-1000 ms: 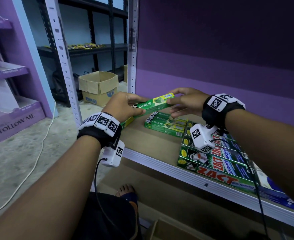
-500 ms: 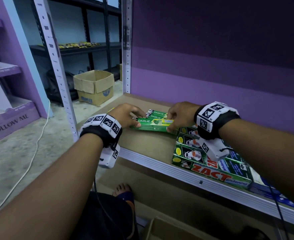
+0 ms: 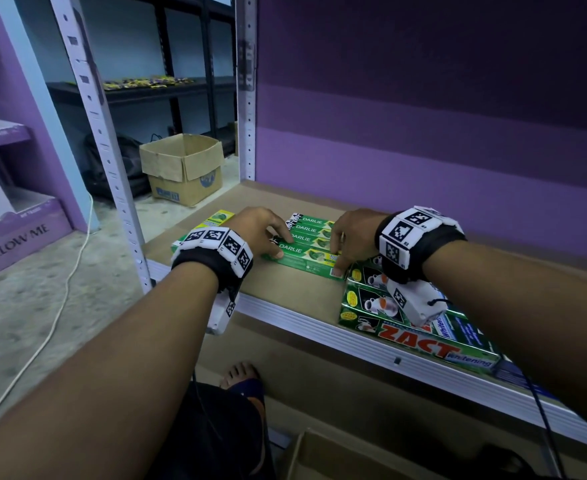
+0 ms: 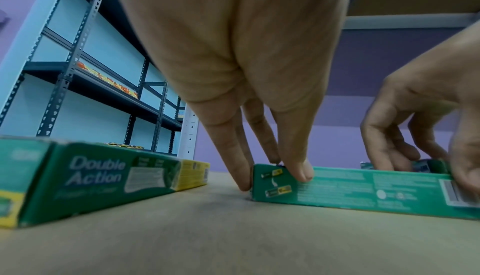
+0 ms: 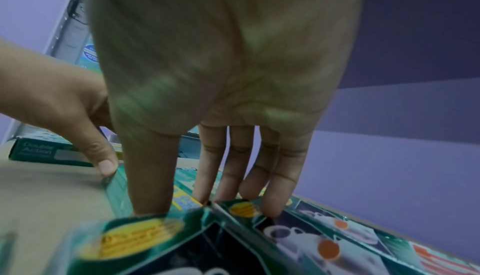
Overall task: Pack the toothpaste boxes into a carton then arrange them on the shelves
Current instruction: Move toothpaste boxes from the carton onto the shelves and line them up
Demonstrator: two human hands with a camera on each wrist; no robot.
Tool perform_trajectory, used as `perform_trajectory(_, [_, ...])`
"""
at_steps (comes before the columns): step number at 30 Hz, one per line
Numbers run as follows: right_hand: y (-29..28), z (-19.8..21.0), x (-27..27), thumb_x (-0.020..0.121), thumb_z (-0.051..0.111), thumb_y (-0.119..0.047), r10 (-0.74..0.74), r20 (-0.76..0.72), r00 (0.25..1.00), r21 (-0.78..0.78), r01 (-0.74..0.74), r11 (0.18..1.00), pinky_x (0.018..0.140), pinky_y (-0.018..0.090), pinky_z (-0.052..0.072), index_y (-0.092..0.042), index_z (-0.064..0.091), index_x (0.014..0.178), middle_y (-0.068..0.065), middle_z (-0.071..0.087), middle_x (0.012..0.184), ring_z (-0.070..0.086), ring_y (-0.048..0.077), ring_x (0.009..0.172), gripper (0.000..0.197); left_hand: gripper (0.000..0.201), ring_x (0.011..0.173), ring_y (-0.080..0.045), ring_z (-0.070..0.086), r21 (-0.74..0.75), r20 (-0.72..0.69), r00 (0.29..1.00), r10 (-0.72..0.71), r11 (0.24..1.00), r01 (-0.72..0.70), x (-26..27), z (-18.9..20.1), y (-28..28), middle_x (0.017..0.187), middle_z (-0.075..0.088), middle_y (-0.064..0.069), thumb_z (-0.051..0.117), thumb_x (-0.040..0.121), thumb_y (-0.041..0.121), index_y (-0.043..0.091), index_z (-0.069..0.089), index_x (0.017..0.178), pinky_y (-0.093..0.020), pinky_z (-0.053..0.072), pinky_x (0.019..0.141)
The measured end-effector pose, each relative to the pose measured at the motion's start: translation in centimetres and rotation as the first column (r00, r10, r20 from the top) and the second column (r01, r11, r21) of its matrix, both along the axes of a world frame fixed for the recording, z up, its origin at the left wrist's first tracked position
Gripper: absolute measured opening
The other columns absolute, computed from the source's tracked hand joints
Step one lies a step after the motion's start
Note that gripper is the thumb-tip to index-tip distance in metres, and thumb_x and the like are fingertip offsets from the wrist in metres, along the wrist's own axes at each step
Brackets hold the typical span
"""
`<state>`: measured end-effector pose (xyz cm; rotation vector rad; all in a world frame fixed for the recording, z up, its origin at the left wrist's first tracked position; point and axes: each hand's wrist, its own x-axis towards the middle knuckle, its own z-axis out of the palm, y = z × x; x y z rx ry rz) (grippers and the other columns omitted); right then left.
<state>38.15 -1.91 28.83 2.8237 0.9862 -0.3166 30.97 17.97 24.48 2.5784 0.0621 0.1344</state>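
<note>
Darlie toothpaste box (image 3: 306,259) lies flat on the shelf (image 3: 285,282) at the front of a green row — left hand (image 3: 261,230) pinching one end, right hand (image 3: 351,237) fingertips gripping the other — mid-arranging; next, likely, release and fetch another box.

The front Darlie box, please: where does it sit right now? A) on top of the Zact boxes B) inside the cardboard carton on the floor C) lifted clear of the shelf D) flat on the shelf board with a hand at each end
D: the front Darlie box lies flat on the shelf board, left hand and right hand at its ends.
</note>
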Motion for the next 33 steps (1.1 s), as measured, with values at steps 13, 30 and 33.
perform_trajectory(13, [0.5,0.2,0.1,0.075,0.082,-0.044,-0.071,0.016,0.997,-0.064,0.071,0.995,0.091,0.039,0.056,-0.008,0.067,0.118,0.009,0.071,0.113,0.068,0.025,0.101,0.059,0.030,0.091,-0.016,0.067,0.085,0.004,0.998,0.069,0.994,-0.069,1.3,-0.1,-0.4,0.118,0.066,0.002,0.091,0.066,0.021,0.031,0.077,0.091,-0.033,0.055,0.090])
perform_trajectory(30, [0.5,0.4,-0.1,0.079,0.079,-0.044,-0.065,0.072,0.995,-0.091,0.071,0.993,0.088,0.036,0.058,-0.008,0.069,0.116,0.008,0.071,0.115,0.069,0.023,0.099,0.052,0.017,0.093,-0.011,0.062,0.088,0.061,0.993,0.104,0.990,-0.109,0.3,-0.4,0.4,0.094,0.070,0.010,0.082,0.076,0.028,0.030,0.078,0.091,-0.019,0.042,0.080])
perform_trajectory(33, [0.8,1.1,-0.8,0.084,0.075,-0.036,-0.064,0.077,0.995,-0.086,0.071,0.994,0.080,0.031,0.056,-0.008,0.069,0.116,0.009,0.072,0.113,0.062,0.021,0.078,0.042,0.010,0.093,-0.009,0.062,0.069,0.100,0.986,0.136,0.987,-0.144,-0.9,-0.2,1.4,0.095,0.071,0.010,0.077,0.081,0.029,0.030,0.078,0.091,-0.018,0.042,0.080])
